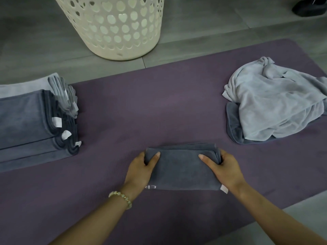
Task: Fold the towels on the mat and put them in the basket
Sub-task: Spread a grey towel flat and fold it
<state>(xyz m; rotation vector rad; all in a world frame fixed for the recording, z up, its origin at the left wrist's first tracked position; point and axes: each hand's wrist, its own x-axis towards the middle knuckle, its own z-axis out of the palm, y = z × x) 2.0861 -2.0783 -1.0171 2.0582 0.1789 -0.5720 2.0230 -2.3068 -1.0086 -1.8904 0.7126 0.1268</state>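
Note:
A dark grey towel, folded into a small rectangle, lies on the purple mat near its front edge. My left hand grips its left end, thumb on top and fingers tucked under. My right hand grips its right end the same way. The cream basket with heart-shaped holes stands on the floor beyond the mat's far edge. A stack of folded grey towels sits at the mat's left end. A crumpled light grey towel lies over a dark one at the right.
Grey tiled floor surrounds the mat. A dark shoe shows at the top right corner. Bare mat lies between the stack, the heap and the folded towel.

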